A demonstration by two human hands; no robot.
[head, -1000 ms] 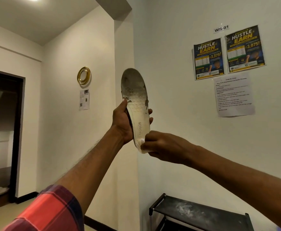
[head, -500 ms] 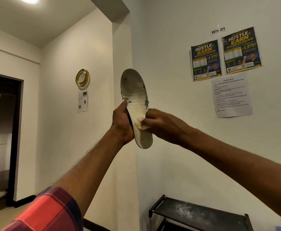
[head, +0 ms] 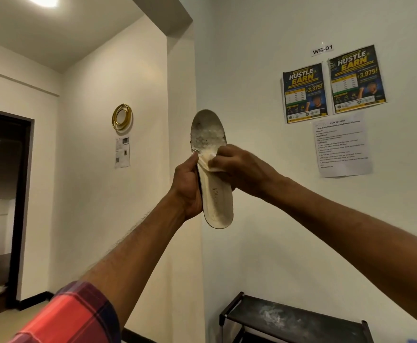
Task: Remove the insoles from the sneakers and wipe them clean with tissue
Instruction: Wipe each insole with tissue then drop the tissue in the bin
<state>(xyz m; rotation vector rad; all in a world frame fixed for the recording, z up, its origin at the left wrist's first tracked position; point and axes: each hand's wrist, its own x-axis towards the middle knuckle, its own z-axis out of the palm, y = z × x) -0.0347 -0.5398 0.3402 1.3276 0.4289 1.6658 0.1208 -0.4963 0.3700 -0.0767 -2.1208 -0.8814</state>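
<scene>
1. I have the insole raised in the air, upright with its toe end up. It sits in front of the wall corner, well above the shoe rack. I judge this turns its top face toward my camera and the ceiling light.
2. The grip of my left hand wraps the insole's left edge near the middle, thumb on the front. That looks meant to brace the insole against the wiping push.
3. The grip of my right hand pinches the tissue and presses it onto the insole, just below the grey, speckled toe area. That patch looks the dirtiest, so it probably needs the most passes.
4. The left fingers are mostly hidden behind the insole, and most of the tissue lies under the right fingers. No sneakers or second insole are in view. The frame's lower edge cuts off the rack, and the insole's lettering is too blurred to read.
</scene>
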